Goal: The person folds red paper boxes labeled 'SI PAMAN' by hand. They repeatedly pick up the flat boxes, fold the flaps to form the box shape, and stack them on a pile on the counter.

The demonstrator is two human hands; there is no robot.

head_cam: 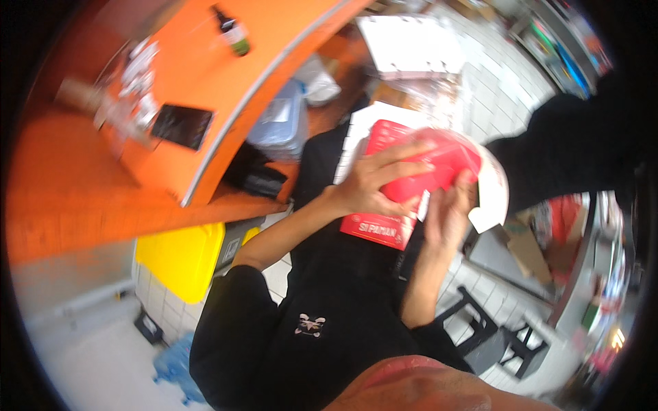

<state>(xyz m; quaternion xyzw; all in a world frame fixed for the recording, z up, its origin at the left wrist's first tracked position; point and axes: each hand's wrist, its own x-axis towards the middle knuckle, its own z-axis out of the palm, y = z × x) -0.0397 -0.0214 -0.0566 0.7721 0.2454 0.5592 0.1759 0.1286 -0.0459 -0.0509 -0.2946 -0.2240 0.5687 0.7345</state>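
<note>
A red and white printed cardboard food box (390,141), partly folded, is held up over my lap. Across its red face lies my left hand (378,177), fingers spread and thumb at the lower side. My right hand (452,205) grips the right side of the box, with the thumb against the red card. Beyond that hand a curved white flap (496,180) bends outward. A red panel with white lettering (380,231) hangs below my left hand. The hands and box are somewhat blurred, and my fingers hide part of the card.
An orange counter (180,72) at left bears a dark glass bottle (234,33) and a black phone-like slab (183,126). Under it sit plastic containers (280,120) and a yellow lid (185,262). White card sheets (411,43) are stacked ahead; a black stool (475,329) stands at right.
</note>
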